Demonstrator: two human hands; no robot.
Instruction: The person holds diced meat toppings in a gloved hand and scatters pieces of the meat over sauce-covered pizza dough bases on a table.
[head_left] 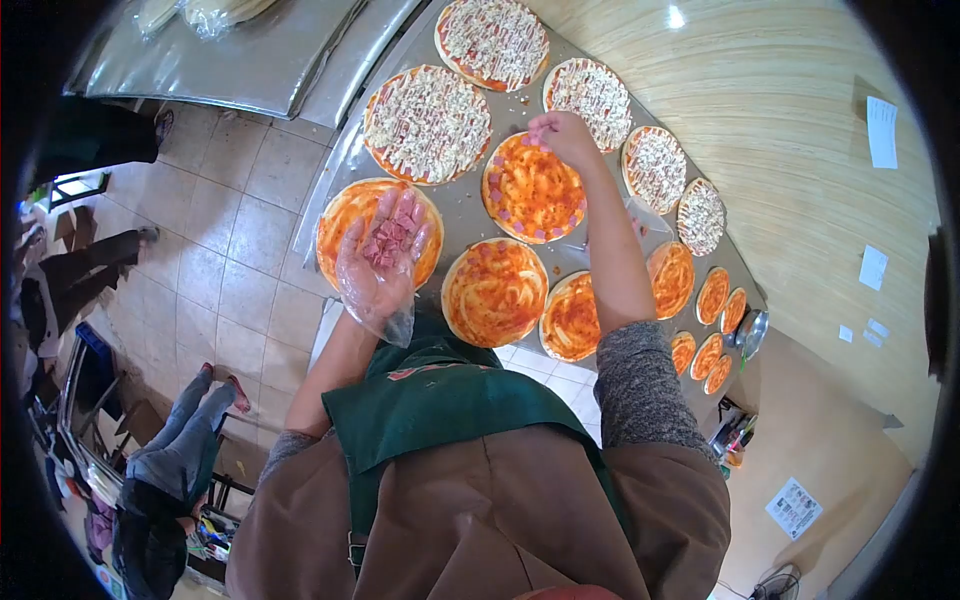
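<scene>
My left hand, in a clear plastic glove, is palm up and cupped around a heap of chopped pink ham. Beneath it is a sauced pizza base, partly hidden. My right hand reaches over the far edge of another sauced pizza, its fingers drawn together at the tips. What they pinch is too small to make out. Ham pieces lie around that pizza's rim. Just beyond my right hand lies a pizza with white shredded topping.
More topped pizzas and sauced bases cover the metal table. Small bases and a metal bowl are at the right end. A wood-patterned wall borders the far side. A person stands at lower left.
</scene>
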